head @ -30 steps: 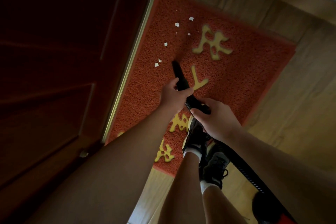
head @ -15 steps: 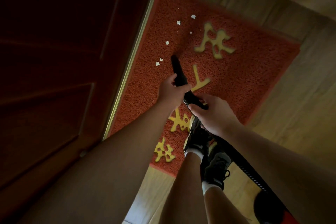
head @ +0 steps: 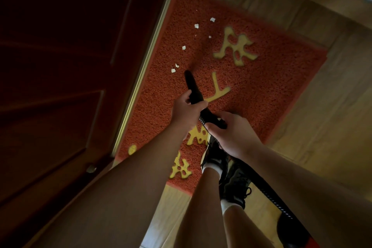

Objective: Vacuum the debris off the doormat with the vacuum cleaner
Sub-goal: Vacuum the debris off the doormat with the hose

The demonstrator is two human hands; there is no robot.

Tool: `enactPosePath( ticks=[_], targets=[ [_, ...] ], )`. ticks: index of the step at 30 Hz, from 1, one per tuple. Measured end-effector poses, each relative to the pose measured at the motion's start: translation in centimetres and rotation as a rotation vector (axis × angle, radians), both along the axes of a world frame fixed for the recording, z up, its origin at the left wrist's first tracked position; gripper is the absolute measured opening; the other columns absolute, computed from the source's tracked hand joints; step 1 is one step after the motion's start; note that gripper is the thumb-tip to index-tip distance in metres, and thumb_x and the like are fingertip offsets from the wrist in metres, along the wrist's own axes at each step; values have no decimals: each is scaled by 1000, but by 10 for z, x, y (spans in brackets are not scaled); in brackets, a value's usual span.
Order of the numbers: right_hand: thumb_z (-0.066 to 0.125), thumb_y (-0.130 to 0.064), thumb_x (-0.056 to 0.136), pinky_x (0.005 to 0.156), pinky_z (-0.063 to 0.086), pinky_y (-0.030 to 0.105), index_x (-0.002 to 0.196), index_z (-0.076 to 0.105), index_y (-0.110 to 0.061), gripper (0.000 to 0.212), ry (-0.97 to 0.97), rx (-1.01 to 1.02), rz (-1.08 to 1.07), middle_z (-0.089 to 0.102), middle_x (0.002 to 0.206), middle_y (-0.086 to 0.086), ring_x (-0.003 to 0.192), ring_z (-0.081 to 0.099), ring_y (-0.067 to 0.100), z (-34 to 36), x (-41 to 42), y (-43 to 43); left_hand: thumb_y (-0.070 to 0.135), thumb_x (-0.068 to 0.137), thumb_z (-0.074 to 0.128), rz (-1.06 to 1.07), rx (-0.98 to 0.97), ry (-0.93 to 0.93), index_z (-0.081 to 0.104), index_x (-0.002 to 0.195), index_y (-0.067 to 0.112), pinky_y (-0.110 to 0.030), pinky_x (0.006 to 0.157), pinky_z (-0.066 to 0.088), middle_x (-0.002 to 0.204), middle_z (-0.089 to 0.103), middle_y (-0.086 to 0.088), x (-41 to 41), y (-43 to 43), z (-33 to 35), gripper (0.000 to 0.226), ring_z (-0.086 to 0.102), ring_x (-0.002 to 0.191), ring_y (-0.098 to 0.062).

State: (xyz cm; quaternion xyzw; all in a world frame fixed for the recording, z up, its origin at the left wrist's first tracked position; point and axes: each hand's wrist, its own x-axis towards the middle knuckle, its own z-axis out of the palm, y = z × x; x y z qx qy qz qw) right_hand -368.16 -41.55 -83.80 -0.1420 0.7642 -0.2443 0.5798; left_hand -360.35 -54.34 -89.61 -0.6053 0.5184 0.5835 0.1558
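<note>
A red doormat (head: pixel 271 70) with yellow characters lies on the wood floor beside a door. Several small white scraps of debris (head: pixel 184 47) are scattered over its far left part. My left hand (head: pixel 187 110) grips the black vacuum nozzle (head: pixel 191 84), whose tip rests on the mat just right of the two nearest scraps. My right hand (head: pixel 231 133) grips the ribbed black hose (head: pixel 269 197) just behind the nozzle. The hose runs back to the vacuum body (head: pixel 291 231) at the bottom right, black with a red part, mostly cut off by the frame edge.
A dark red-brown door (head: pixel 70 66) with a metal threshold strip (head: pixel 145 62) borders the mat's left edge. My feet in black shoes (head: pixel 227 167) and white socks stand at the mat's near edge. Light wood floor (head: pixel 322 127) surrounds the mat on the right and far side.
The nozzle tip stays by the two nearest scraps and both grips hold. The view has drifted slightly, so the mat and hands sit a little higher in the frame.
</note>
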Motion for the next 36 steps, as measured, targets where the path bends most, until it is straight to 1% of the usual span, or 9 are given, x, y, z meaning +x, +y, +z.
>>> enactPosePath(
  ticks=[4,8,11,14,17,24,30,33,36],
  targets=[
    [59,-39,98,53,51,48,104,64,-26,15,6,-36,3,66,68,11,62,64,37,-2,-2,-7,26,90,77,17,-18,3,44,154,20,-25,77,47,144,58,-8,0,-7,-1,72,60,122,-24],
    [59,-40,98,54,53,48,111,63,-28,18,7,-36,9,66,65,7,62,66,35,-4,-2,-14,26,89,78,26,-39,-1,44,154,20,-36,93,53,143,58,-9,0,-12,-4,73,61,121,-25],
    [59,-40,98,54,52,50,105,61,-32,11,-4,-45,4,65,64,5,62,66,36,-6,-2,-15,28,87,78,27,-38,-7,45,153,21,-42,101,53,140,61,-8,1,-14,-7,74,62,121,-25],
    [59,-40,98,56,53,52,107,59,-34,10,-5,-47,-1,67,69,8,63,66,37,-9,-3,-16,31,86,79,28,-43,-10,48,152,22,-44,102,54,138,62,-6,1,-15,-9,74,62,120,-24],
    [60,-41,97,55,55,55,114,64,-27,23,-2,-42,4,68,70,9,62,67,36,-12,-3,-16,36,80,80,34,-48,-11,50,150,24,-45,101,55,137,62,-5,0,-16,-10,76,63,119,-24],
    [59,-41,98,55,54,52,113,65,-22,25,-7,-50,15,68,73,14,66,66,42,-13,-6,-26,27,88,78,72,-62,-3,44,154,22,-32,88,50,141,59,-8,1,-23,-13,75,61,122,-25],
    [60,-40,97,55,54,53,107,66,-21,23,-7,-52,4,68,74,16,66,65,43,-12,-5,-25,30,86,79,49,-83,-9,49,151,22,-37,94,53,137,62,-6,2,-22,-12,72,63,120,-25],
    [60,-41,96,55,55,55,116,65,-24,27,3,-41,27,69,72,12,62,67,39,-11,-4,-22,32,85,79,53,-83,-15,49,151,22,-35,93,53,138,61,-4,5,-18,-9,73,62,120,-23],
    [61,-39,97,56,56,54,121,64,-25,28,-4,-33,29,69,72,11,62,68,37,-7,-3,-21,38,79,79,52,-76,-10,52,149,23,-42,97,55,136,63,-4,8,-15,-6,76,63,119,-24]
  ],
)
